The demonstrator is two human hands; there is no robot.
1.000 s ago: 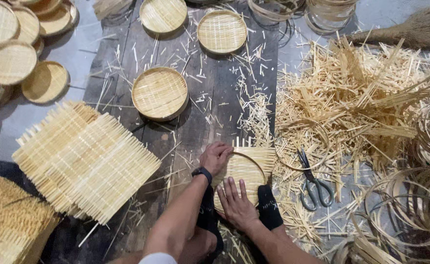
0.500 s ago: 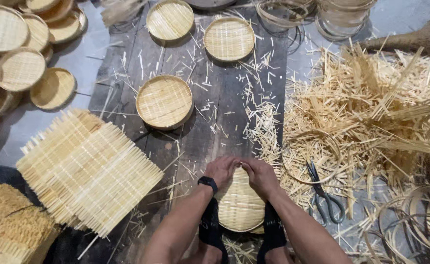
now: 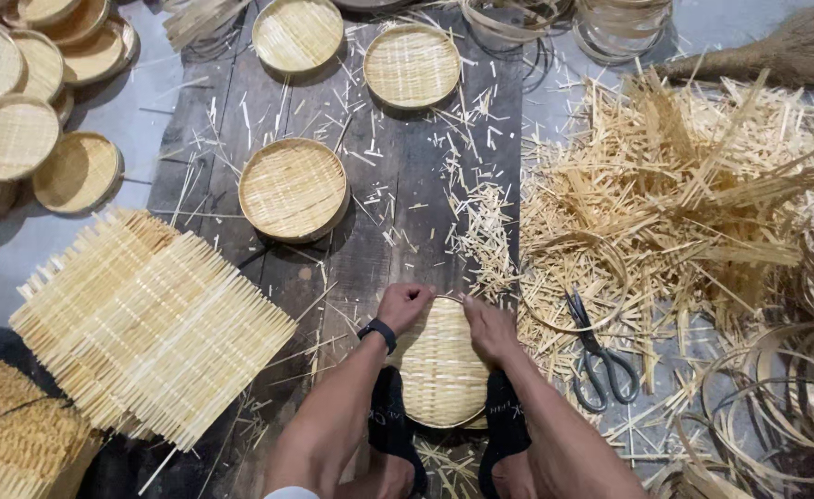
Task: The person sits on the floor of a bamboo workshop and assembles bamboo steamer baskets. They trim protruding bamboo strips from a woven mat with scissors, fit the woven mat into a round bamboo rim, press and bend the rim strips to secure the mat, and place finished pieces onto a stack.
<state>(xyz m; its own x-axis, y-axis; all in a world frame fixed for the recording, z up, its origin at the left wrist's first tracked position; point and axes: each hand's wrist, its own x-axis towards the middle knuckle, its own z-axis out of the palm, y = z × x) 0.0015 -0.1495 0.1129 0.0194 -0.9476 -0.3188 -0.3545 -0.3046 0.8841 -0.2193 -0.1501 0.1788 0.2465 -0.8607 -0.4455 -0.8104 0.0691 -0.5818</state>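
Two hands on one woven bamboo tray (image 3: 441, 370), propped on edge between the dark-socked feet (image 3: 396, 420), just below the finished round tray (image 3: 293, 188) on the dark plank (image 3: 407, 231). Left hand (image 3: 403, 305) pinching the top rim, fingers curled tight; right hand (image 3: 486, 325) clamped on the same rim just beside it. Best kept braced by both feet, thumbs close together, pressure even along the rim. Scissors (image 3: 599, 356) lying right of the tray, within reach, among the bamboo offcuts (image 3: 675, 203).

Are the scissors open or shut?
Shut: the scissors lie flat on the floor, blades together, beside the right hand.
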